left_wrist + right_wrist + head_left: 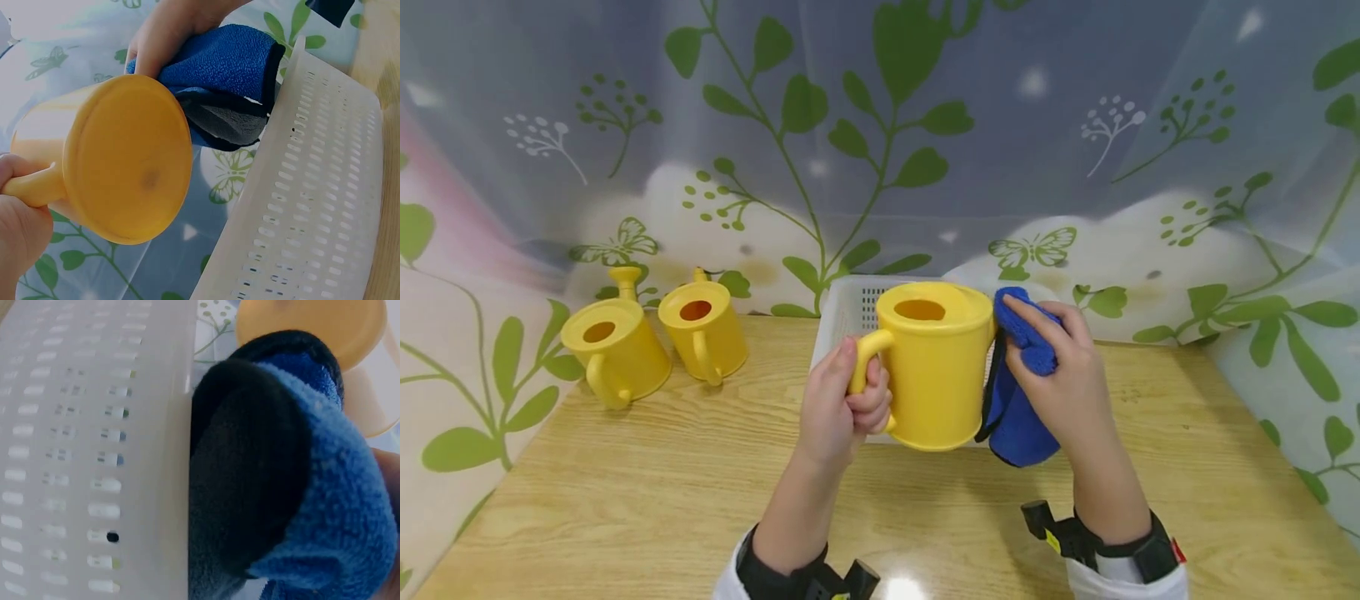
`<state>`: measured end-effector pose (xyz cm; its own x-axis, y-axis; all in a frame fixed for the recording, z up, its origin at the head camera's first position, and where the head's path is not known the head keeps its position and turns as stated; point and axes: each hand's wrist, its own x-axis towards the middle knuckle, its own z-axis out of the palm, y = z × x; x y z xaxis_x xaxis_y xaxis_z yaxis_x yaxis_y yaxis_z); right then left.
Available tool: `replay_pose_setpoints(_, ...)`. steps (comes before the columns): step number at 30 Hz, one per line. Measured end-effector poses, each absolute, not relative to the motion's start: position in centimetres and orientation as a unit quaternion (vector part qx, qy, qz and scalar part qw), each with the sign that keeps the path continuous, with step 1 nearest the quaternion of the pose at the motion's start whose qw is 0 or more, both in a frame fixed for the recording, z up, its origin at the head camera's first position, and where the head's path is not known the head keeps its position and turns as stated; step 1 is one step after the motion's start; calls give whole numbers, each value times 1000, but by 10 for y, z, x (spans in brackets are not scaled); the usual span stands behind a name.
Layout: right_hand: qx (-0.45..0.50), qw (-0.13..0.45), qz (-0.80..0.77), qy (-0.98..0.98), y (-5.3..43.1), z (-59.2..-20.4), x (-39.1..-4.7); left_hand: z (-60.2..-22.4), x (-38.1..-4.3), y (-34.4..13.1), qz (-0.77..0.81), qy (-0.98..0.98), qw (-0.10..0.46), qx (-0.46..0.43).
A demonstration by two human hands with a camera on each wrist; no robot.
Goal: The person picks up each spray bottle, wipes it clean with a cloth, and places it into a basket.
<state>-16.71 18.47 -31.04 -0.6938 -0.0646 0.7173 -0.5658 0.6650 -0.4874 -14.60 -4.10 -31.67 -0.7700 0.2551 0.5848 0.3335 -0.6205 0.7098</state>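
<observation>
A yellow watering can (pixel 936 375) is held up above the front of the white basket, its round base (pixel 128 162) facing the left wrist camera. My left hand (pixel 835 404) grips the can's handle, fingers curled around it. At the can's right side my right hand (pixel 1063 375) holds a blue cloth (pixel 1022 417) with dark edging, pressing it near the can's wall. The cloth hangs down in folds and shows a grey underside in the left wrist view. The can's spout is hidden behind the cloth and right hand.
Two more yellow watering cans (pixel 617 350) (pixel 703 329) stand at the back left of the wooden table (pixel 647 500). A white perforated basket (pixel 842 308) sits behind the held can. A leaf-patterned curtain (pixel 850 167) closes off the back and sides.
</observation>
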Motion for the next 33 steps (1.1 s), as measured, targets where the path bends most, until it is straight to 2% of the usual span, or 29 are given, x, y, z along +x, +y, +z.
replay_pose_setpoints(11, 314, 254, 421, -812, 178, -315, -165, -314, -146, -50, -868, -380, 77, -310)
replay_pose_setpoints(15, 354, 208, 394, -822, 185, -315, -168, -314, -147, -52, -871, -374, 105, -300)
replay_pose_setpoints(18, 351, 188, 369, -840, 191, -314, -169, -316, -148, -53, -860, -398, 134, -290)
replay_pose_setpoints(21, 306, 209, 376, -850, 197, -313, -168, -320, -149, -51, -831, -452, 176, -273)
replay_pose_setpoints(28, 206, 320, 415, -827, 207, -306, -169, -328, -152, -45, -705, -595, 281, -263)
replay_pose_setpoints(33, 172, 344, 430, -817, 217, -300, -166, -332, -153, -39, -562, -681, 368, -291)
